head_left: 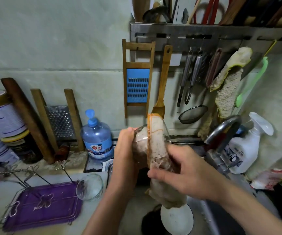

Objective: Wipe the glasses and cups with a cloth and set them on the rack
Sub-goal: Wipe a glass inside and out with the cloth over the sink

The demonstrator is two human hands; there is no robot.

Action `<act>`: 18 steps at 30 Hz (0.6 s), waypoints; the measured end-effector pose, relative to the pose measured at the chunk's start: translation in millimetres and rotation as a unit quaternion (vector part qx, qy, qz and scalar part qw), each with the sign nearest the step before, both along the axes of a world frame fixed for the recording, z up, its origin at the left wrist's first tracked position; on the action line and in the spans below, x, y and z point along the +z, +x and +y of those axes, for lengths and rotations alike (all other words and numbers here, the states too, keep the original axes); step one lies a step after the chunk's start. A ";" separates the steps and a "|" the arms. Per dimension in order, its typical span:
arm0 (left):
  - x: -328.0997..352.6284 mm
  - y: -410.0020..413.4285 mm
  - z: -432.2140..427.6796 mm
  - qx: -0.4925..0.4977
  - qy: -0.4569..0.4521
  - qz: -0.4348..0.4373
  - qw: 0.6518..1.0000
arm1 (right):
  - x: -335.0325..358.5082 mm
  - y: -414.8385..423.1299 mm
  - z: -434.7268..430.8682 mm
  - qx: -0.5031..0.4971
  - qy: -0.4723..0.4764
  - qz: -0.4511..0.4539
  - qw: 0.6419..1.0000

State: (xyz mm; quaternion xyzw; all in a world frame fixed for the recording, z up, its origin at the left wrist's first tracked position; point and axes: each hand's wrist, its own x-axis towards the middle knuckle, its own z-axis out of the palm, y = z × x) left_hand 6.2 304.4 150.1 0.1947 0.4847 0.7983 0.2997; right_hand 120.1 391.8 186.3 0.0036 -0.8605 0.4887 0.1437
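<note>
At the far left, stacked tins (2, 114) stand against the wall, with a rolling pin (26, 116) and a metal grater (60, 122) leaning beside them. Below these, a wire rack (31, 173) sits on a purple tray (52, 212) on the counter. One clear tumbler (89, 187) lies tilted at the tray's right corner. A blue water bottle (97, 138) stands behind it, next to the wall. At centre, above the sink (209, 216), the left hand (126, 153) holds a glass (141, 146) on its side, with the fingers curled round its closed end. A grey cloth (157, 150) with an orange hem is pushed into the glass, stands out above it and hangs down below it. The right hand (187, 173) grips the cloth at the mouth of the glass, with fingers and thumb closed round it. A white bowl (176, 219) lies in the sink under the cloth's tail. To the right are the tap (221, 131) and a white spray bottle (245, 146).
</note>
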 end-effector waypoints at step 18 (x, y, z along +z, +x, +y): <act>-12.6 -13.3 2.2 -0.044 -0.090 -0.093 0.991 | -25.6 -17.4 13.3 0.054 0.195 0.012 0.979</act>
